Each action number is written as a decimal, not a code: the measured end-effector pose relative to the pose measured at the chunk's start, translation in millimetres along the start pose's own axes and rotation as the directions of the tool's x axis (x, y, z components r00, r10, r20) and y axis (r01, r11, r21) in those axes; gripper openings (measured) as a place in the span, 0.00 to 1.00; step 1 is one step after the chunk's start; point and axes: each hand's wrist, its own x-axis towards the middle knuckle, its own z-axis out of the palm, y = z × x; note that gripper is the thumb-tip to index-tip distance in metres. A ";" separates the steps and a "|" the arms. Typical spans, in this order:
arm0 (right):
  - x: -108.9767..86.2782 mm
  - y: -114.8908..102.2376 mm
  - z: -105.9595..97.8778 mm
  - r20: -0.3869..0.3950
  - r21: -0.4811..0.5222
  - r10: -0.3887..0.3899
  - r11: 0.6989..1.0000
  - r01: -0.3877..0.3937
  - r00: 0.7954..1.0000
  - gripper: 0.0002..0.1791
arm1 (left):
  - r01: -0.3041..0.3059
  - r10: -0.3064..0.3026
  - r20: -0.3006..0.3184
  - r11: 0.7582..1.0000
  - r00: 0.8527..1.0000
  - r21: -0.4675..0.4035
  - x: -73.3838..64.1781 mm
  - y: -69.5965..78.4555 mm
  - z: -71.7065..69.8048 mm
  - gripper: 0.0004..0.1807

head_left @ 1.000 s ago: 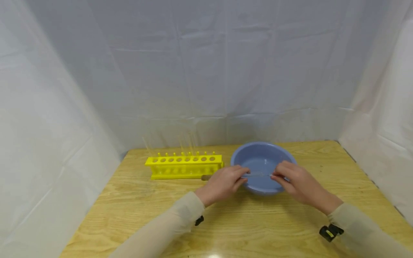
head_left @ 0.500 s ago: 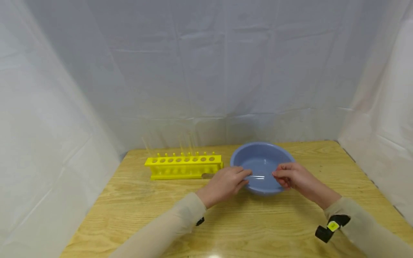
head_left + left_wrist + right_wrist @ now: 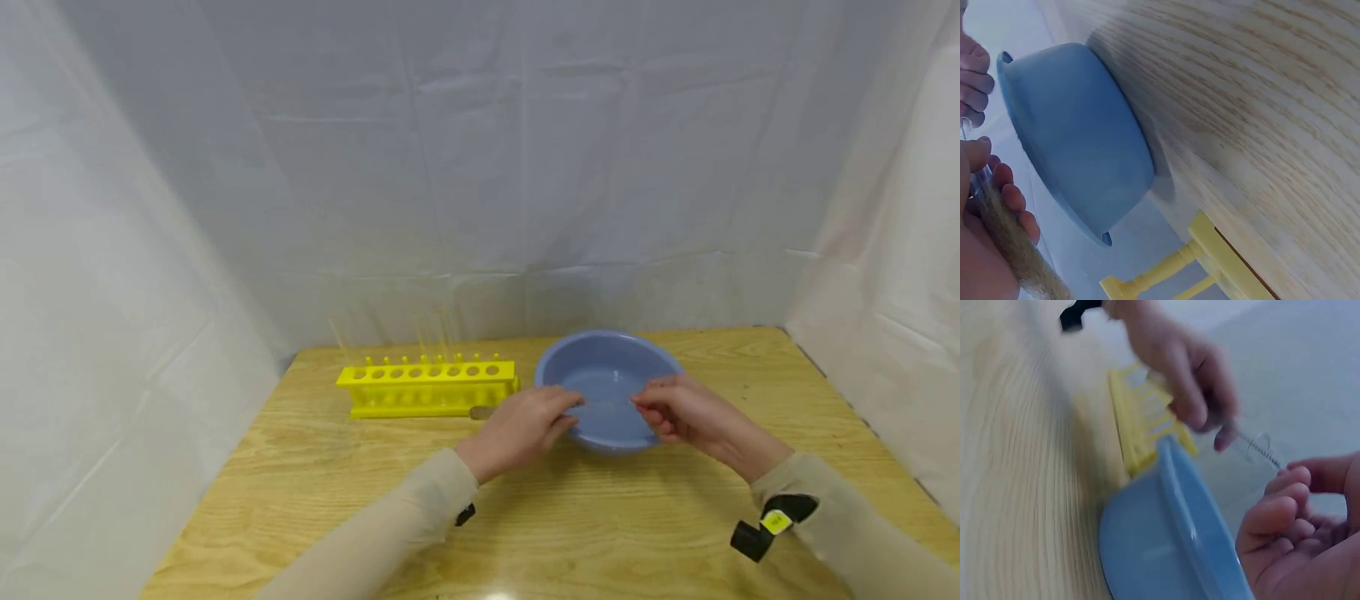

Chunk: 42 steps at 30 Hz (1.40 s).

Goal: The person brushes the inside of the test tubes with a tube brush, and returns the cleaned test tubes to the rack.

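My left hand grips a clear test tube, held about level over the left front rim of the blue basin. Brown bristles of a test tube brush fill the tube's left end. Its twisted wire runs out through the glass mouth toward the right. Thumb and forefinger of my right hand pinch the wire's end above the basin's right side, the other fingers curled in. The left palm hides the middle of the tube.
Left of the basin stands a yellow test tube rack, with several clear tubes leaning behind its row of holes. Both stand on a wooden table. White sheeting hangs at the back and sides.
My right hand has turned over at the wrist, its curled fingers now showing below the thumb while it pinches the wire. My left hand and the tube stay nearly in place.
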 end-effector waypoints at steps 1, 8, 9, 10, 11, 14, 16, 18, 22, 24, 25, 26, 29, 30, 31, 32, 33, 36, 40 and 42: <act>-0.7 1.4 0.7 -0.022 -0.056 -0.042 0.998 0.041 0.999 0.17 | 0.021 -0.021 0.013 0.999 1.000 -0.026 -0.1 -0.1 -0.9 0.16; -3.0 12.1 6.1 -0.017 -0.640 -0.578 0.634 0.435 0.816 0.04 | 0.118 -0.110 0.083 0.987 0.990 -0.107 -1.5 -2.0 -6.0 0.16; -2.0 13.0 6.0 0.037 -0.711 -0.655 0.513 0.481 0.754 0.02 | 0.122 -0.113 0.086 0.986 0.990 -0.110 -1.8 -2.5 -6.4 0.17; -0.9 13.7 5.7 0.093 -0.766 -0.718 0.391 0.511 0.690 0.04 | 0.124 -0.114 0.090 0.986 0.989 -0.112 -2.1 -2.9 -6.5 0.16; 0.3 14.2 5.4 0.150 -0.802 -0.765 0.277 0.530 0.627 0.07 | 0.124 -0.114 0.094 0.986 0.989 -0.113 -2.5 -3.1 -6.6 0.16; 3.1 16.2 3.5 0.281 -0.831 -0.826 0.045 0.555 0.488 0.09 | 0.115 -0.104 0.096 0.987 0.990 -0.111 -3.5 -3.5 -6.6 0.16; 3.4 17.5 2.4 0.316 -0.832 -0.834 -0.014 0.555 0.453 0.05 | 0.112 -0.102 0.096 0.988 0.990 -0.111 -4.2 -3.3 -6.7 0.15; 3.9 19.1 1.7 0.329 -0.836 -0.836 -0.042 0.547 0.439 0.06 | 0.113 -0.103 0.093 0.987 0.990 -0.114 -4.9 -3.1 -7.0 0.16; 4.7 21.1 2.2 0.325 -0.848 -0.839 -0.053 0.528 0.437 0.21 | 0.115 -0.106 0.084 0.987 0.991 -0.114 -5.5 -2.8 -7.8 0.16; 5.0 22.1 2.8 0.319 -0.852 -0.837 -0.047 0.521 0.446 0.24 | 0.107 -0.099 0.079 0.988 0.992 -0.110 -5.8 -3.1 -7.8 0.16; 4.9 22.4 3.1 0.319 -0.848 -0.835 -0.040 0.529 0.448 0.21 | 0.100 -0.092 0.075 0.989 0.993 -0.108 -5.8 -3.5 -7.8 0.16; 4.8 22.8 3.3 0.317 -0.847 -0.831 -0.030 0.531 0.458 0.18 | 0.093 -0.086 0.074 0.990 0.994 -0.104 -6.0 -3.9 -7.7 0.16; 4.4 23.1 4.6 0.315 -0.839 -0.807 0.008 0.544 0.499 0.06 | 0.079 -0.071 0.078 0.992 0.994 -0.097 -6.8 -4.7 -7.8 0.16; 4.2 22.9 5.1 0.315 -0.837 -0.796 0.025 0.547 0.518 0.04 | 0.076 -0.069 0.083 0.993 0.994 -0.092 -7.1 -5.0 -8.0 0.16; 4.2 22.7 5.7 0.314 -0.834 -0.783 0.042 0.550 0.537 0.04 | 0.074 -0.065 0.089 0.993 0.994 -0.092 -7.5 -5.3 -8.0 0.16; 4.3 22.6 6.2 0.313 -0.837 -0.769 0.054 0.544 0.558 0.04 | 0.073 -0.065 0.096 0.993 0.993 -0.090 -7.9 -5.5 -8.0 0.15; 4.5 22.3 6.9 0.315 -0.837 -0.755 0.064 0.544 0.575 0.06 | 0.073 -0.063 0.102 0.993 0.993 -0.092 -8.1 -5.8 -8.0 0.16; 5.0 21.7 8.4 0.328 -0.832 -0.722 0.086 0.549 0.610 0.07 | 0.072 -0.060 0.119 0.992 0.991 -0.101 -8.4 -7.2 -8.2 0.15; 5.9 21.3 10.1 0.350 -0.806 -0.694 0.118 0.580 0.629 0.09 | 0.071 -0.055 0.139 0.991 0.989 -0.116 -7.9 -8.3 -9.3 0.15; 6.3 20.9 10.9 0.359 -0.794 -0.686 0.133 0.594 0.633 0.09 | 0.068 -0.051 0.144 0.991 0.988 -0.117 -7.7 -8.7 -9.8 0.15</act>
